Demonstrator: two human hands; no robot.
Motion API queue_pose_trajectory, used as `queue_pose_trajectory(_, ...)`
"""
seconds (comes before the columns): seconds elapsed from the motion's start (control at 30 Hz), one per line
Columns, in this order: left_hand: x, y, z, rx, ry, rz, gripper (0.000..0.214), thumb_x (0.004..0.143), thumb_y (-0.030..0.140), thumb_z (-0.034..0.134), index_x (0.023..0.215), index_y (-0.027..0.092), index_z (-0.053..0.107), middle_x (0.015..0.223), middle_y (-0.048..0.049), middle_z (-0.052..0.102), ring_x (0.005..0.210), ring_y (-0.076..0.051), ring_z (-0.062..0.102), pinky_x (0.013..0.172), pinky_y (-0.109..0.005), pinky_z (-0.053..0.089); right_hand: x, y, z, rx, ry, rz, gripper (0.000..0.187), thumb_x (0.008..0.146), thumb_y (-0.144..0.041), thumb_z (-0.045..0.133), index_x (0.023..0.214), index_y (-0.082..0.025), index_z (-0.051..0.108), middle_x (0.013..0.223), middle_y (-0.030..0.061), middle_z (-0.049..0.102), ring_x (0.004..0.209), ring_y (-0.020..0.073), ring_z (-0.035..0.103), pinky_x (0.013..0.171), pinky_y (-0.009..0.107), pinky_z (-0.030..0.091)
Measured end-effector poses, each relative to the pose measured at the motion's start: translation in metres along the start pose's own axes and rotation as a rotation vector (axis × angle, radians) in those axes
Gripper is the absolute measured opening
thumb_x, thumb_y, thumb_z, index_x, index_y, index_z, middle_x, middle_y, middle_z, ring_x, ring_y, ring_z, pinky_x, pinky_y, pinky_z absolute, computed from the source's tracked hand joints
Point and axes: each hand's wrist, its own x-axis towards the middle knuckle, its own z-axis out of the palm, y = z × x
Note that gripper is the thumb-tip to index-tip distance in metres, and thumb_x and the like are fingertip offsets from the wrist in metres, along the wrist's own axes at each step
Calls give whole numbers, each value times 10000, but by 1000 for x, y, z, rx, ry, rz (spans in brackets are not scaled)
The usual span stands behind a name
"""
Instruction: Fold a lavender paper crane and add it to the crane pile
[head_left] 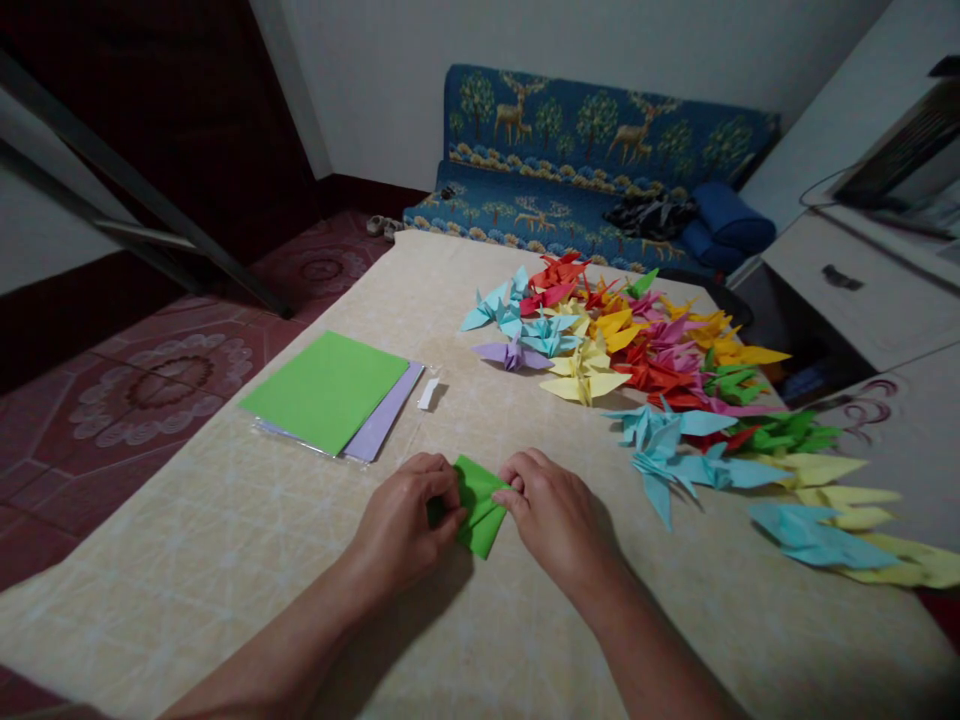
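Note:
A small folded green origami paper [480, 508] is held between both hands over the front middle of the table. My left hand [409, 515] pinches its left edge, thumb and fingers closed. On the other side, my right hand [551, 510] grips the right corner between thumb and curled fingers. Fold lines and layered flaps show on the paper's upper face; its left edge is partly hidden by my left fingers. Beyond my left hand lies a stack of square sheets, with a green sheet [330, 390] on top and a purple sheet [386, 410] showing beneath, in clear plastic.
Many folded paper cranes in several colours, among them a purple crane [513, 355] and a blue crane [660, 455], cover the table's right side. A small white strip [428, 394] lies beside the stack. Behind the table [225, 560] stands a blue patterned sofa [525, 190]; a drawer cabinet [847, 275] is at right.

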Motion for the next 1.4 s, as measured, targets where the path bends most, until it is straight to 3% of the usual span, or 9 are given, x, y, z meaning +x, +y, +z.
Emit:
queue_pose_trajectory(0.17,4,-4,0,-53,79,27,91,736,106,649,672,170,640,886,-69,598,881,-213,572,797,-370,464,-2,9,10,85,113,14,145,815,-151,661,721,-222,577,742,3,664,655,167,602,566,263,315)
queue_pose_trajectory(0.33,20,1,5,-396,329,-63,93,750,249,724,715,168,695,1177,-127,576,1158,-292,542,922,-426,467,0,20,27,794,307,145,187,849,-332,584,708,-239,506,494,-52,545,450,136,531,448,215,354)
queue_pose_trajectory(0.5,35,26,19,-1033,391,-359,383,614,258,854,847,198,556,936,-36,674,796,-190,671,711,-311,521,-2,10,27,1076,462,196,265,809,-427,649,729,-219,507,515,-15,616,462,149,587,463,231,449)
queue_pose_trajectory(0.73,51,46,40,-1163,383,-446,527,642,281,834,1046,176,513,821,-33,697,659,-153,648,629,-262,497,-4,7,38,1004,647,111,263,786,-338,669,639,-209,493,687,20,627,670,167,629,599,256,509)
queue_pose_trajectory(0.87,52,43,47,-1151,393,-419,469,704,298,780,1070,178,512,812,-18,685,651,-133,625,610,-234,475,-1,10,36,1043,616,165,265,746,-333,691,633,-204,489,621,-8,584,598,149,613,561,241,502)
queue_pose_trajectory(1.0,50,38,47,-1108,324,-368,459,729,303,764,1093,195,506,779,3,676,639,-132,611,605,-235,469,1,9,28,1194,455,255,305,696,-395,741,783,-195,529,653,-14,619,469,118,571,436,210,454)
queue_pose_trajectory(1.13,50,35,42,-1037,290,-327,445,744,295,756,1107,202,516,733,20,654,625,-133,591,579,-232,452,1,9,23,1229,347,270,326,681,-428,767,727,-191,547,584,-30,602,424,98,529,419,194,415)
queue_pose_trajectory(1.3,49,39,39,-1042,222,-268,401,692,252,809,1036,159,625,878,-45,699,774,-155,624,706,-252,477,0,15,27,1284,368,349,360,670,-457,795,741,-180,576,587,-23,629,439,105,563,438,191,432)
queue_pose_trajectory(1.4,48,40,40,-1080,159,-281,302,731,287,784,974,134,691,870,-63,711,722,-145,616,671,-243,464,0,16,27,1342,360,372,368,672,-450,800,790,-165,599,605,-25,638,446,96,565,447,185,455)
